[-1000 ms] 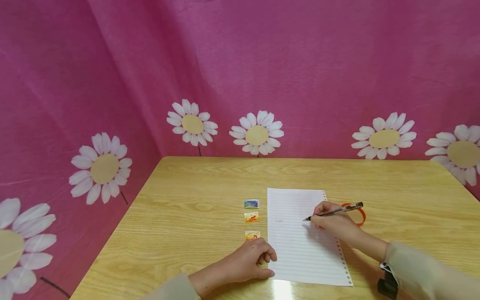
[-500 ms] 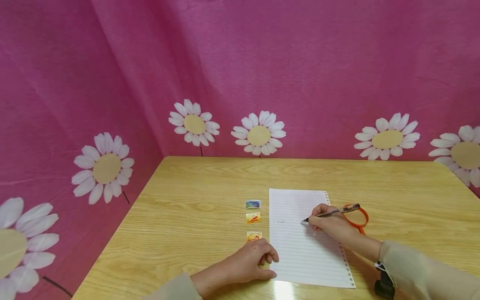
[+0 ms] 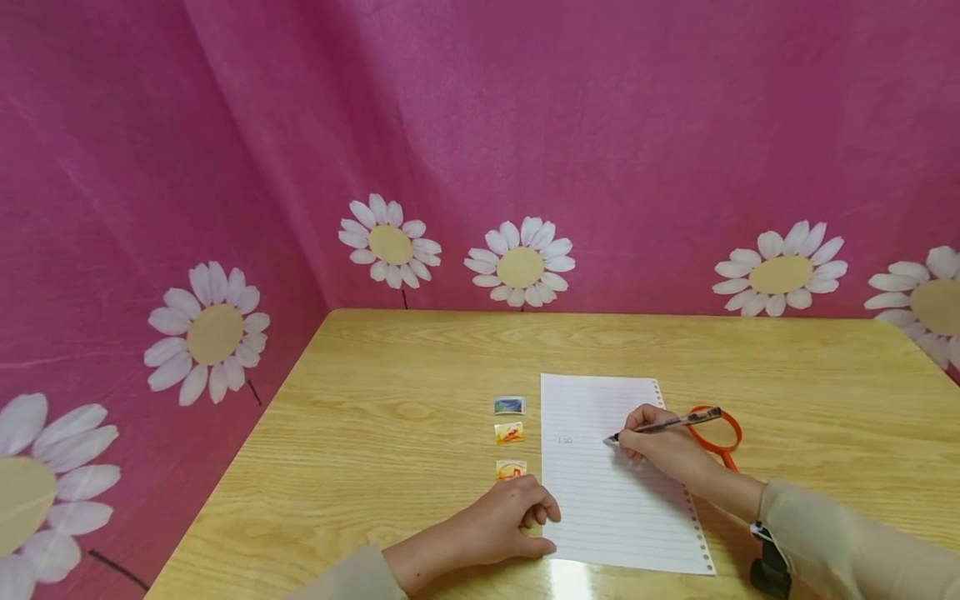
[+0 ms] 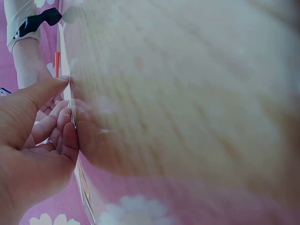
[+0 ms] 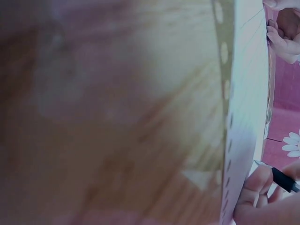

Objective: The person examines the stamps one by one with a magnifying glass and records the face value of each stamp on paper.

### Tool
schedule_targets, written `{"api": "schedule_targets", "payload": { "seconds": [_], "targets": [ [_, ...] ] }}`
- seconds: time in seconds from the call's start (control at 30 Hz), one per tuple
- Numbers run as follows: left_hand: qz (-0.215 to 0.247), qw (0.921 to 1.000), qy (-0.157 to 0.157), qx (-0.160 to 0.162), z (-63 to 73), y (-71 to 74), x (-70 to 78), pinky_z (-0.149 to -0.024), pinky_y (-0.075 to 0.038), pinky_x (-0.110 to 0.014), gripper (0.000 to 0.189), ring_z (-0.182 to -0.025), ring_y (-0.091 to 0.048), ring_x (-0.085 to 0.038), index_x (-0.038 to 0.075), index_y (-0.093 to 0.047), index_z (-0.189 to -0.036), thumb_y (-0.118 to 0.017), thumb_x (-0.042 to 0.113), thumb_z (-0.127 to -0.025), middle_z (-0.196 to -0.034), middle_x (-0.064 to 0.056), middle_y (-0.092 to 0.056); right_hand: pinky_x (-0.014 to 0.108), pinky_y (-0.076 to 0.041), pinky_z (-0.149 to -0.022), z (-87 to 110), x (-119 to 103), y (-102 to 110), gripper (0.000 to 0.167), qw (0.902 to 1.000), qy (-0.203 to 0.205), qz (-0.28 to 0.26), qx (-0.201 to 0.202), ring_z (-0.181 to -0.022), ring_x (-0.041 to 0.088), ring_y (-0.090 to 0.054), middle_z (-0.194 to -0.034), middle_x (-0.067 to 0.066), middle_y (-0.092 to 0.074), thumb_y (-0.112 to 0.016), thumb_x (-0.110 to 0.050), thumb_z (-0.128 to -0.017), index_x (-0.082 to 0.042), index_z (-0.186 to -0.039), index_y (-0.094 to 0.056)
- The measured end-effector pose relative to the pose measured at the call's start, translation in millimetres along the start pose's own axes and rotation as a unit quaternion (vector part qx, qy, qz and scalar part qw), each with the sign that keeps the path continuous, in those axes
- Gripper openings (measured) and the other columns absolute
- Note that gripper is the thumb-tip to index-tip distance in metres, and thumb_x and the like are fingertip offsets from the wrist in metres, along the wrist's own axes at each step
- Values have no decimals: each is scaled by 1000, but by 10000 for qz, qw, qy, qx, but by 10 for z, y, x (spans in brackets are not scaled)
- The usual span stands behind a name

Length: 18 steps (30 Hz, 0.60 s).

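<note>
Beige-sleeved, the left hand (image 3: 506,521) is laid at the near left edge of the lined paper (image 3: 622,508), its fingers loosely curled, gripping nothing. Farther out, the right hand (image 3: 666,450) is reached across the sheet; the slanted pen (image 3: 667,425) is pinched by its fingers, the tip held near the sheet's middle.

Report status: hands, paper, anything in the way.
Right hand grips pen at loose-leaf sheet; tip contact unclear. Left hand rests at sheet's lower left edge. Sheet flat, small handwriting at left. Pen unobstructed; magnifying glass lies off sheet, beside right hand.
</note>
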State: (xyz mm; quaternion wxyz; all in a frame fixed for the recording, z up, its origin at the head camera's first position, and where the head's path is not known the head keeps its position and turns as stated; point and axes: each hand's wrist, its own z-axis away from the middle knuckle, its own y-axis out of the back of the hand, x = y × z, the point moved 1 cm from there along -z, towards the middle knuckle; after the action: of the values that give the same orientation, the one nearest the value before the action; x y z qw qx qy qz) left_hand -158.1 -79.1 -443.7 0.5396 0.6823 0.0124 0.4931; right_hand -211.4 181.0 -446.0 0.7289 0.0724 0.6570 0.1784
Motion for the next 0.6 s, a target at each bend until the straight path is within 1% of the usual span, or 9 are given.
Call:
{"api": "schedule_targets", "payload": {
  "seconds": [0.17, 0.33, 0.4, 0.6],
  "targets": [
    [28, 10000, 0, 2, -2, 5, -6, -70, -40, -8, 20, -73, -39, 7, 13, -64, -100, -77, 17, -85, -86, 8, -50, 22, -52, -58, -4, 14, -7, 11, 9999, 54, 104, -15, -62, 6, -56, -68, -1, -56, -60, -1, -82, 1, -87, -51],
    [29, 10000, 6, -1, -1, 4, -5, -70, -40, -8, 21, -73, -39, 7, 13, -64, -101, -77, 17, -85, -86, 8, -50, 22, -52, -60, 6, 33, -1, 12, 9999, 139, 22, -60, -63, 6, -58, -72, 0, -59, -59, -2, -84, 3, -91, -50],
    [85, 9999, 57, -26, -2, 7, -3, -70, -40, -8, 21, -73, -39, 6, 13, -64, -101, -77, 17, -85, -86, 8, -50, 22, -52, -61, 11, 35, -1, 14, 9999, 154, -14, -61, -64, 6, -59, -73, 1, -61, -59, -3, -85, 4, -93, -50],
    [52, 10000, 69, -38, 0, 14, 10, -70, -40, -8, 21, -73, -39, 6, 12, -64, -101, -77, 16, -85, -86, 8, -50, 22, -50, -60, 5, 58, -6, 15, 9997, 211, -50, -117, -65, 6, -59, -74, 0, -61, -61, -4, -86, 4, -93, -50]
  ]
}}
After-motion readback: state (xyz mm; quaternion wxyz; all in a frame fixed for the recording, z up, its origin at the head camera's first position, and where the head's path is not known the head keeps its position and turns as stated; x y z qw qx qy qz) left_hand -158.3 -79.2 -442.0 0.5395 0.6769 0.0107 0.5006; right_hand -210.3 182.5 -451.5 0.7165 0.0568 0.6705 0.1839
